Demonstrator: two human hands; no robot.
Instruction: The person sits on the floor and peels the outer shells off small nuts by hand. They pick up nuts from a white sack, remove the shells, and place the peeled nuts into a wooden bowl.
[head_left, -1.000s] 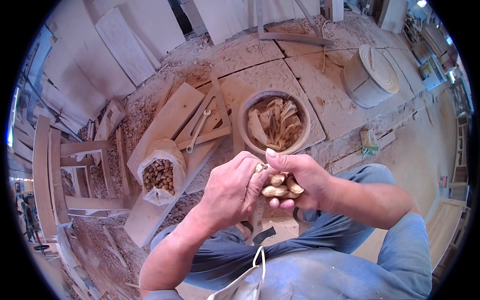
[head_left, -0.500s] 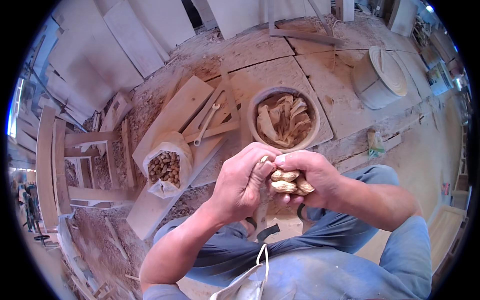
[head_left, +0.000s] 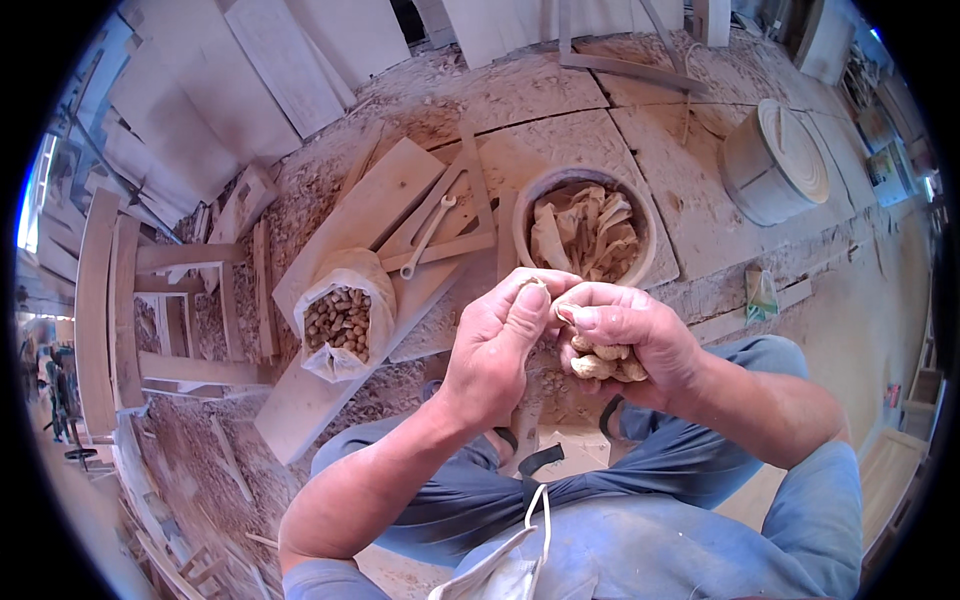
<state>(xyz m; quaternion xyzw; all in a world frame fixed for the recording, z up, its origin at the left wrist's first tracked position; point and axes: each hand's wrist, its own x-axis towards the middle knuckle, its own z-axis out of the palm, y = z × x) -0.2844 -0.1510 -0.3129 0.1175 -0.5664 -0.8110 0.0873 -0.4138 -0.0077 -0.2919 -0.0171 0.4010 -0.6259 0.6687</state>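
My left hand (head_left: pixel 496 345) is closed, with thumb and forefinger pinching a pale piece of peanut shell (head_left: pixel 534 282). Close on its right, my right hand (head_left: pixel 640 345) curls around several unshelled peanuts (head_left: pixel 606 362) lying against the palm and lower fingers. Its thumb and forefinger also pinch together at the tip, on a bit of shell that the fingers partly hide. The fingertips of both hands nearly meet, just in front of a round tub (head_left: pixel 652 235) that holds crumpled brownish sheeting (head_left: pixel 585 232). To the left, an open white bag (head_left: pixel 378 315) is full of peanuts (head_left: pixel 338 320).
A combination wrench (head_left: pixel 431 237) lies on wooden pieces beside a long board (head_left: pixel 362 215). Wooden frames (head_left: pixel 190 257) stand at the left. A pale cylindrical drum (head_left: pixel 750 175) and a small green-and-clear packet (head_left: pixel 761 294) are at the right. Panels (head_left: pixel 180 110) lean at the back.
My hands have rolled apart at the thumbs, and the left thumb has come up over the forefinger. The right fingers cover more of the peanuts. The whole view has shifted slightly.
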